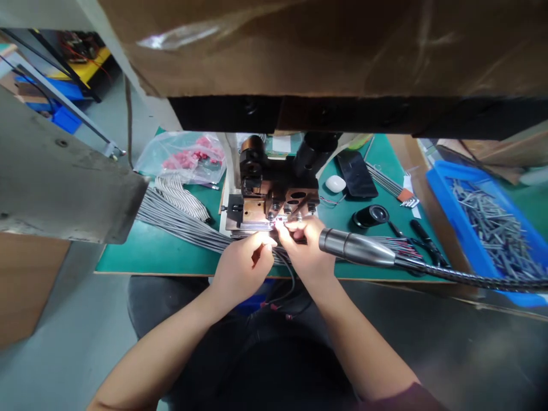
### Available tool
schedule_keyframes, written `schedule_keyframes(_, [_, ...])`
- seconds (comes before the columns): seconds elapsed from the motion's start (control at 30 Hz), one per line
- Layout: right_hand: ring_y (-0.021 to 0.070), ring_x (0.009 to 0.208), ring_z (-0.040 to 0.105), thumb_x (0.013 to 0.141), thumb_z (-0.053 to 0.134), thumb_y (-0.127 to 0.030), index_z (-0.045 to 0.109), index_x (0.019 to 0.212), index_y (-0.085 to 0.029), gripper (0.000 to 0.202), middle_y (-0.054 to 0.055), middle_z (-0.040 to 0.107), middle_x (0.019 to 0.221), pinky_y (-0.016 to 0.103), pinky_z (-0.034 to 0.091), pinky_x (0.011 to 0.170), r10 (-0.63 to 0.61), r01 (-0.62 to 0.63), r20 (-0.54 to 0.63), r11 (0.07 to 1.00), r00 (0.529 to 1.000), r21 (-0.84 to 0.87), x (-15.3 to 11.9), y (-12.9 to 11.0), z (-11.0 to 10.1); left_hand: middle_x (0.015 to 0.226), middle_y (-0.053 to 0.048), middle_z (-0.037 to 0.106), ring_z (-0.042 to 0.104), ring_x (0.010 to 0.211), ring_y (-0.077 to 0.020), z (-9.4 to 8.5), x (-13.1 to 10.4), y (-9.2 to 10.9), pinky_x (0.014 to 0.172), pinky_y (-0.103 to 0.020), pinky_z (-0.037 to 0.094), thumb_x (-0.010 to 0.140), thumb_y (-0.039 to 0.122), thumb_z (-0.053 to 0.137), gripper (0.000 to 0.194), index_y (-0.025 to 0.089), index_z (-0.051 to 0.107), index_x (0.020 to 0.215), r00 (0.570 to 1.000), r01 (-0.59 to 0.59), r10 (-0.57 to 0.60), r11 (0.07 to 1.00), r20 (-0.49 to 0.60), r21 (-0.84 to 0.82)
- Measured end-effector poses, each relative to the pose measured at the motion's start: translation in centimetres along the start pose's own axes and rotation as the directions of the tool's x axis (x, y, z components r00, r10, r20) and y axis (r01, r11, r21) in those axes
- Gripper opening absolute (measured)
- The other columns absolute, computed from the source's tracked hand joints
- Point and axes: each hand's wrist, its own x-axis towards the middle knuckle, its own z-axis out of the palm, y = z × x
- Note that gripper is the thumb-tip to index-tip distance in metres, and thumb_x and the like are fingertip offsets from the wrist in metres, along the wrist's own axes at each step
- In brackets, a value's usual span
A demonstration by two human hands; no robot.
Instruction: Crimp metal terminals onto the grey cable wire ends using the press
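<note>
At the front of a dark metal press (280,185), both my hands work close together under bright light. My right hand (311,248) is closed in a pinch, its fingertips at the press's small tooling; a pinkish, glaring spot there is too washed out to name. Just to the left, my left hand (245,265) has thumb and forefinger pressed together below the metal ledge; what they grip, if anything, is too small to tell. A bundle of grey cables (184,221) runs along the table behind my hands. Below them hang dark cables with red connectors (274,306).
A gooseneck lamp (363,247) reaches in beside my right hand. On the green table (141,251) lie a bag of pink-red connectors (192,157), a black cylinder (371,216), hex keys (391,185) and black-handled tools (428,240). A blue bin (449,214) of metal parts stands right.
</note>
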Motion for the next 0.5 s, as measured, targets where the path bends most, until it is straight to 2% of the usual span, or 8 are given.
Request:
schedule_keyframes(0.1, [0.0133,0.064,0.052,0.088,0.073,-0.027,0.052,0.069,-0.022,0.029,-0.003,0.054,0.069,0.03,0.045,0.065,0.128,-0.13,0.057,0.991,0.99,0.043,0.5,-0.5,-0.2,0.072,0.002,0.066,0.059,0.066,-0.0143,0.1,-0.2,0.0,0.067,-0.027,0.041,0.094,0.019,0.05,0.019,0.019,0.068,0.094,1.0,-0.003,0.003,1.0,0.006,-0.005])
schedule_keyframes(0.27, [0.0117,0.062,0.047,0.084,0.075,-0.024,0.048,0.071,-0.022,0.03,-0.006,0.051,0.068,0.028,0.04,0.061,0.246,-0.267,0.162,0.956,0.956,0.12,1.0,-0.5,-0.5,0.071,0.003,0.066,0.059,0.064,-0.0127,0.2,-0.4,0.0,0.064,-0.026,0.04,0.095,0.02,0.05,0.02,0.019,0.07,0.093,1.0,-0.027,0.027,0.999,-0.004,-0.018])
schedule_keyframes(0.37, [0.0107,0.06,0.046,0.082,0.076,-0.025,0.05,0.072,-0.022,0.029,-0.006,0.051,0.067,0.027,0.038,0.059,0.287,-0.322,0.198,0.93,0.937,0.175,1.3,-0.2,-0.6,0.071,0.004,0.067,0.058,0.061,-0.0117,0.1,-0.4,0.0,0.063,-0.025,0.04,0.094,0.019,0.051,0.02,0.02,0.071,0.094,1.0,-0.024,0.025,0.999,0.004,-0.028])
schedule_keyframes(0.5, [0.0104,0.058,0.045,0.081,0.078,-0.028,0.05,0.069,-0.022,0.031,-0.006,0.049,0.063,0.027,0.035,0.055,0.276,-0.344,0.29,0.913,0.917,0.22,2.0,0.3,-1.1,0.07,0.005,0.067,0.058,0.059,-0.0115,0.1,-0.5,0.0,0.061,-0.026,0.04,0.092,0.018,0.052,0.02,0.02,0.071,0.096,1.0,-0.021,0.021,1.0,0.005,-0.019])
